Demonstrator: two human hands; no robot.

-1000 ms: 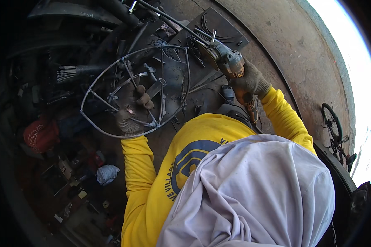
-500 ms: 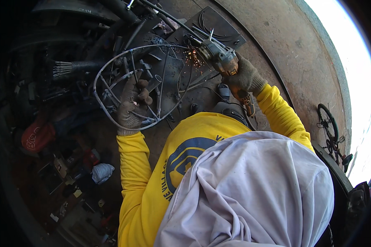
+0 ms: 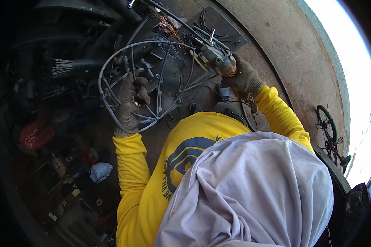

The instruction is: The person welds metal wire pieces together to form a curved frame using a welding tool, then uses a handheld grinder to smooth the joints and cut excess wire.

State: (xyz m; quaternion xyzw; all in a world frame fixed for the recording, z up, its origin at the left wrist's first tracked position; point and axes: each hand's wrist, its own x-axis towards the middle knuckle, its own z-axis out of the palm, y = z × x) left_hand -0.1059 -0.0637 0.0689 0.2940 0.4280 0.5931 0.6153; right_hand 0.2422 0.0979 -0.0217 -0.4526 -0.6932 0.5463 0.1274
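Note:
My left hand (image 3: 131, 103), in a brown work glove, is closed around the rods of a round metal wire frame (image 3: 114, 56) with a ring rim and several bent spokes. It holds the frame tilted above the dark work surface. My right hand (image 3: 246, 76), gloved alike, grips an angle grinder (image 3: 219, 61). The grinder's disc (image 3: 198, 61) meets the frame's far right rim. Orange sparks (image 3: 167, 28) stream from there toward the far left. Glove and tool hide part of the right fingers.
Metal tubes and bars (image 3: 173, 16) lie beyond the frame, beside a dark steel plate (image 3: 224, 26). A bundle of thin rods (image 3: 62, 67) sits at left. A person in a red top (image 3: 37, 136) is at far left. A bicycle (image 3: 327, 125) stands at right.
The sparks, which fell near the disc before, now fly away to the far left. The grinder has tilted, with its disc against the rim. The frame has shifted and turned slightly.

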